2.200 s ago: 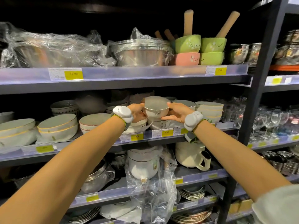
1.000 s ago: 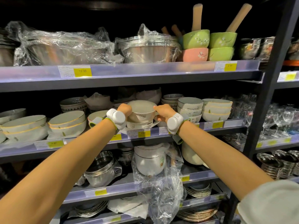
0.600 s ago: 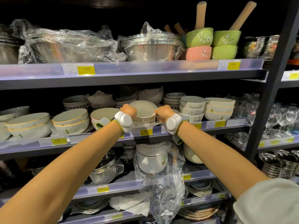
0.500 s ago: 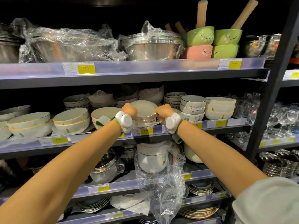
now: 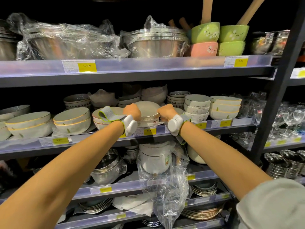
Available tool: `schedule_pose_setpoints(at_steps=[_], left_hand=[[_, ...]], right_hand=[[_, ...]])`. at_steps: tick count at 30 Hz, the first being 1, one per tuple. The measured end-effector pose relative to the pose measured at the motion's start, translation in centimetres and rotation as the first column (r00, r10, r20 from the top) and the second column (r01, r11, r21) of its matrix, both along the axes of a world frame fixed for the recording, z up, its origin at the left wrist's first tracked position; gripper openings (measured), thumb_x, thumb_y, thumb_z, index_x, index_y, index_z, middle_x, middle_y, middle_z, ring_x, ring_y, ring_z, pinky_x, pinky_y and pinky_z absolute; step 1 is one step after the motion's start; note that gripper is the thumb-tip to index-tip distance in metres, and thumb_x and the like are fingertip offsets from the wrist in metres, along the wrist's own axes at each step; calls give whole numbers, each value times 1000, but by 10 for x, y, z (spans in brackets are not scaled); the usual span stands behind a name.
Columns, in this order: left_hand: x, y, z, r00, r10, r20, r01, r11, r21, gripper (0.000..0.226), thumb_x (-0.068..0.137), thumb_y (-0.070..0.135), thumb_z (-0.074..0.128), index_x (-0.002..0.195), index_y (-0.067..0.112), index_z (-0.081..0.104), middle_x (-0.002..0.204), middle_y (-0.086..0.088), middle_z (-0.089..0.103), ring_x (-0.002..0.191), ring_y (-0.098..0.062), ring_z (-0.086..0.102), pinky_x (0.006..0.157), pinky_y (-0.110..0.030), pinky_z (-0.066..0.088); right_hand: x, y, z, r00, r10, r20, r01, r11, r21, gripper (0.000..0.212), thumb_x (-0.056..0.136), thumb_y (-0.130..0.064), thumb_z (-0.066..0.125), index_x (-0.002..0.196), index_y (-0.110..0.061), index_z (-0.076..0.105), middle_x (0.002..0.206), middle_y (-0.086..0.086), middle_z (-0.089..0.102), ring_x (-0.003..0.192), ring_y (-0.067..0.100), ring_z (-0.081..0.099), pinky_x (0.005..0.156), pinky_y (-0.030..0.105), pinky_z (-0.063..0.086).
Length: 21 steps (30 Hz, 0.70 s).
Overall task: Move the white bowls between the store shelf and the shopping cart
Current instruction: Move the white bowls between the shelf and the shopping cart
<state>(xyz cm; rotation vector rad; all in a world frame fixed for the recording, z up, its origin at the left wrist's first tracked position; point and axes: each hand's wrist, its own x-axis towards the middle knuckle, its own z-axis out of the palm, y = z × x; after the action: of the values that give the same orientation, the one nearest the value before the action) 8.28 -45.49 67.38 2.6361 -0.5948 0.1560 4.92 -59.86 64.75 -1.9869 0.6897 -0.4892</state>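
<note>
At mid-frame, the left hand (image 5: 132, 111) and right hand (image 5: 165, 111) curl their fingers against opposite sides of the white bowl (image 5: 147, 111). It looks glazed, hard, slippery and chippable, best gripped under the rim.

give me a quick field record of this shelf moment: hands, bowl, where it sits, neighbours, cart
left hand: closed on the left side of the white bowl
right hand: closed on the right side of the white bowl
white bowl: upright, on top of a stack of bowls
stack of bowls: front of the middle shelf, above a yellow price tag
middle shelf: crowded with more bowls on both sides
price tag: reads 7.90
top shelf: wrapped metal pots, green and pink bowls
shopping cart: not in view
</note>
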Motion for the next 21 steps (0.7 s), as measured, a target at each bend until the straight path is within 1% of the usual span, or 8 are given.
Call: schedule_pose_setpoints(at_steps=[4,7,10,13,14,16,18,21], left_hand=[[-5,1,5,999,-32,2,32,997,66,32,95,8,42,124,-3,51,131,-20,54,122,-35,51,102,-39,40],[0,1,9,998,-58,-23,59,998,19,31,95,8,42,123,-4,51,129,-21,55,114,-35,54,94,-36,44],[-2,14,10,993,-93,-70,90,995,-39,19,94,9,44,109,0,52,116,-21,54,93,-29,48,80,-36,42],[-3,28,6,989,-112,-94,100,987,-124,27,92,13,49,112,-3,54,117,-22,56,94,-31,51,80,-37,43],[-3,31,5,988,-124,-91,110,982,-152,25,91,14,51,108,-4,56,116,-24,58,95,-32,54,80,-38,44],[-9,43,-2,985,-149,-92,126,968,-218,13,89,12,52,88,0,58,98,-26,60,88,-33,54,73,-37,42],[-12,48,-1,989,-140,-56,121,958,-260,23,87,9,51,65,8,46,80,-17,50,80,-27,45,70,-31,34],[-17,61,-7,989,-139,-41,117,933,-341,25,83,7,50,61,14,42,81,-13,47,78,-23,40,72,-28,32]], right_hand=[[-2,1,0,1000,15,6,-15,1000,16,28,82,-6,50,56,-12,41,58,6,42,66,23,40,59,33,36],[-7,1,4,998,-10,56,5,997,81,22,82,-9,53,61,-10,46,60,8,45,71,25,44,65,35,39],[-14,2,9,996,4,92,-16,992,128,29,87,-10,53,59,-10,45,63,8,45,70,24,44,64,34,39],[-20,-1,13,990,3,141,-23,990,138,17,85,-12,54,69,-6,53,72,12,52,70,24,45,61,36,41],[-22,-1,15,987,-5,158,-14,993,118,14,84,-13,54,72,-6,56,77,12,54,73,24,47,64,39,45],[-27,1,15,982,-5,188,-11,996,85,15,83,-15,55,74,-4,60,81,11,54,78,24,49,78,47,53],[-34,6,21,968,-28,251,8,997,82,22,80,-17,56,80,1,67,78,9,56,79,24,52,88,48,52],[-48,23,25,947,3,322,-39,994,105,28,78,-20,58,90,2,71,81,8,65,86,23,61,90,43,55]])
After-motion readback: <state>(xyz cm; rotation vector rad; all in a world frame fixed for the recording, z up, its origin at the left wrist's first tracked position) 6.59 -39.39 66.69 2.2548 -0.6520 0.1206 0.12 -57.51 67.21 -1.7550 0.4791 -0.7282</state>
